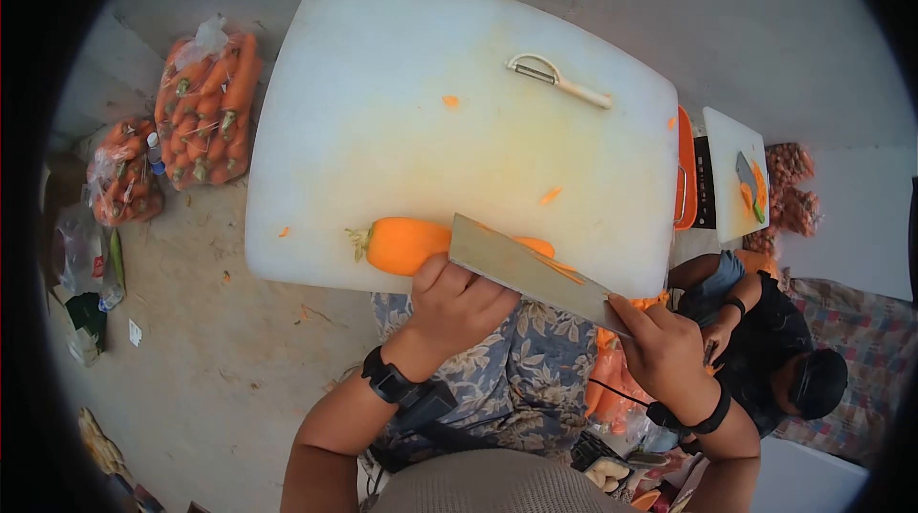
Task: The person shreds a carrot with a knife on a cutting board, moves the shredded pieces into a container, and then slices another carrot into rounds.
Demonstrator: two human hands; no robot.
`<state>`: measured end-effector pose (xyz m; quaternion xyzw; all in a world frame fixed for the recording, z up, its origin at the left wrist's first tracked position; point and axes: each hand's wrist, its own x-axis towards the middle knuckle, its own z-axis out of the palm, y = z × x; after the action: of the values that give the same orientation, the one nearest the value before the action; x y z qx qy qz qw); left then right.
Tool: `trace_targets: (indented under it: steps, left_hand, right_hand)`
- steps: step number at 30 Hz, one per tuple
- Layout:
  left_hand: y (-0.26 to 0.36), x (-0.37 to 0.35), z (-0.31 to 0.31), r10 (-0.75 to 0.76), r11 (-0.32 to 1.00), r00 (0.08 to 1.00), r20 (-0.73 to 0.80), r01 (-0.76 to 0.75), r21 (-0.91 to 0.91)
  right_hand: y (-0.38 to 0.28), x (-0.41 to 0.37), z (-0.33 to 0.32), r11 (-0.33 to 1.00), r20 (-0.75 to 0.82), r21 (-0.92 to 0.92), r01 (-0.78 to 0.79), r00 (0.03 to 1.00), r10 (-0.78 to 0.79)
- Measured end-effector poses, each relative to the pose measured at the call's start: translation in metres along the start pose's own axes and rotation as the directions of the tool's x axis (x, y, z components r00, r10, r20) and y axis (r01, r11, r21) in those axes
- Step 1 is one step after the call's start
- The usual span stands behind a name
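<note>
A thick peeled carrot (pixel 406 243) lies near the front edge of the white cutting board (pixel 363 102), its green stem end to the left. My left hand (pixel 464 295) is closed on the carrot, fingers curled close to the blade. In my right hand (pixel 665 346) is a broad kitchen knife (pixel 531 269), its blade slanting across the carrot's right part. Thin orange slices stick to the blade, and a cut carrot end shows just behind it. The blade hides part of the carrot and where its edge meets it.
A white peeler (pixel 559 83) and carrot scraps lie on the board. Bags of carrots (pixel 206 111) stand on the floor at left. A co-worker (pixel 765 341) sits at right, near a smaller board (pixel 736 174) with another knife. An orange container (pixel 686 169) sits beside my board.
</note>
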<state>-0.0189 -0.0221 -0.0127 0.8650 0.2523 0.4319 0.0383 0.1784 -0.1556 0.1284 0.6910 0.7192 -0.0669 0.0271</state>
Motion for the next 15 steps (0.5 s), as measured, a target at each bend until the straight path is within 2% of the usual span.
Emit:
trace_targets:
  steps: [5,7,15]
  left_hand:
    - [-0.001,0.001,-0.002,-0.013,0.999,0.999,0.046,0.015,-0.037]
    - [-0.001,0.005,-0.003,-0.046,0.999,0.999,0.021,0.045,0.018]
    - [-0.001,0.006,-0.003,-0.043,0.999,0.996,0.078,0.041,0.027]
  right_hand:
    - [0.002,0.004,-0.004,0.997,0.094,-0.082,0.014,0.996,-0.006]
    - [0.003,0.011,-0.002,0.995,0.124,-0.093,0.022,0.992,-0.011]
    - [-0.001,0.045,0.014,0.997,0.114,-0.048,0.057,0.992,-0.051]
